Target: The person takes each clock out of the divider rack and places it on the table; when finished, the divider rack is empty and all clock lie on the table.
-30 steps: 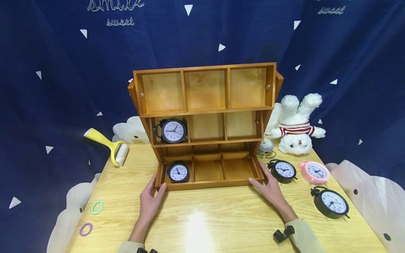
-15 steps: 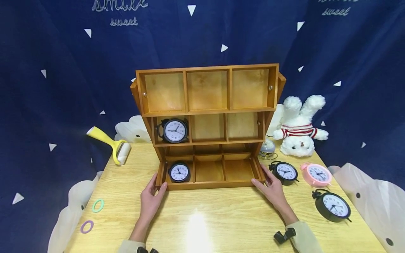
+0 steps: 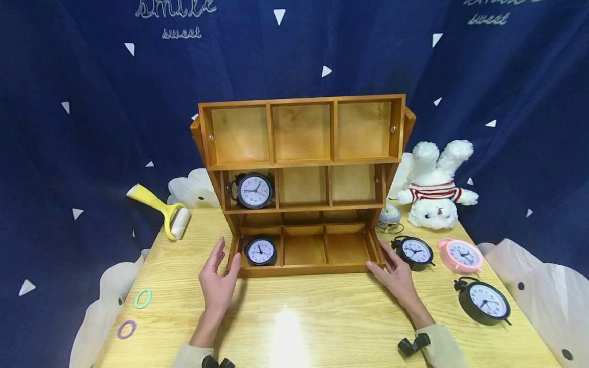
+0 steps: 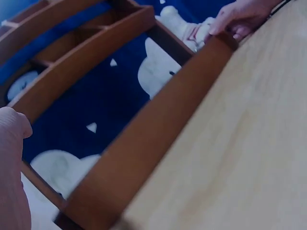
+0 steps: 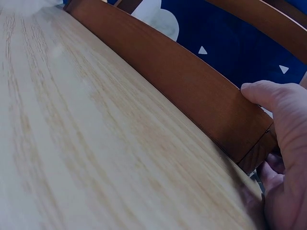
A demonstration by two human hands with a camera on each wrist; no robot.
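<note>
While right grip (image 3: 398,278) pinches near right corner of rack (image 3: 301,186), probably steadying it, left grip (image 3: 218,286) hangs wide, empty, beside near left corner. Rack on tabletop (image 3: 255,317); middle clock (image 3: 254,190), bottom clock (image 3: 261,251) in left compartments, likely for display.

the head camera looks forward and down from above the pale wood-grain counter (image 3: 340,317), taking in the whole brown wooden three-tiered rack (image 3: 303,269). the wrist cameras sit low and close, tilted: the left faces rightward along the rack's front board (image 4: 151,127), the right leftward; both share that board.
</note>
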